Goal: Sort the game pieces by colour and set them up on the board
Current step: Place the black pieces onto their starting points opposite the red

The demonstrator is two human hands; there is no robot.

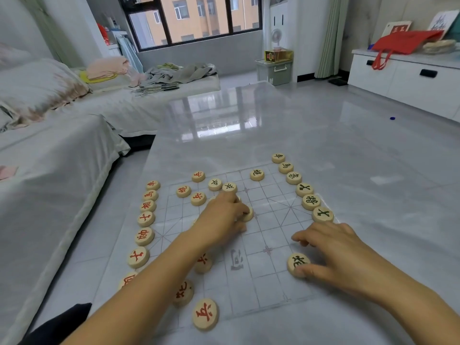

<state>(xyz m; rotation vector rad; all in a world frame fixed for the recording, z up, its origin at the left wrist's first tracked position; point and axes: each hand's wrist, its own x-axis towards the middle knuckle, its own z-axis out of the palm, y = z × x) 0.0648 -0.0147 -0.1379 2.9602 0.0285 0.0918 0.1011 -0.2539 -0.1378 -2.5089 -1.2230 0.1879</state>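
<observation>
A thin see-through board sheet (271,235) with a printed grid lies on the grey table. Round wooden pieces with red characters form a column along its left edge (144,236), and more red ones lie scattered on the left half (205,314). Pieces with dark green characters line the right edge (311,201). My left hand (221,220) reaches over the middle of the board, its fingers curled round a wooden piece (248,214) whose face is hidden. My right hand (333,250) lies lower right, thumb touching a green-marked piece (298,263), fingers spread on the sheet.
A bed with white covers (49,155) runs along the left of the table. The far half of the glossy table (249,115) reflects the window. A white drawer cabinet (403,75) stands at the right wall.
</observation>
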